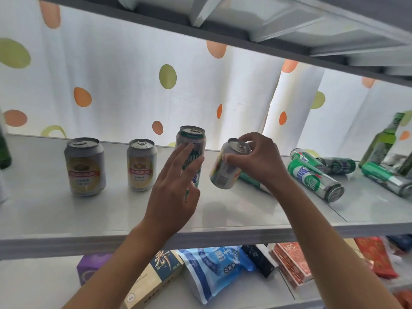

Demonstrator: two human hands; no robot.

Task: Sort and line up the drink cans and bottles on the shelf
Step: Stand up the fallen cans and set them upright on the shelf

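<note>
Two shelves fill most of what we see, so starting big: the white drinks shelf (55,210) runs the full width, with a dotted curtain (124,70) hanging behind it and the underside of another shelf board overhead. Below sits a lower shelf with boxes and a blue snack bag (214,268), plus red packets off to the right.

Our left hand (176,188) is up in front of the tall green can (192,150), fingers straight and spread a bit, fingertips resting against its side. That can stands upright mid-shelf. Not gripping it, just touching.

Our right hand (259,161) has the short yellow can (227,166) pinched near its top rim, thumb on one side and curled fingers over the lid. It's tilted, top leaning toward us and to the right, and seems lifted clear of the shelf, just right of the tall green can.

Left of that, two yellow-label cans (84,167) and (141,165) stand upright side by side with a gap between them.

Over on the right, a bunch of green cans lie on their sides, the nearest one (315,179) pointing its base at us. A green glass bottle (383,141) leans at the far right edge, and a dark green bottle (4,152) barely peeks in at the far left.
</note>
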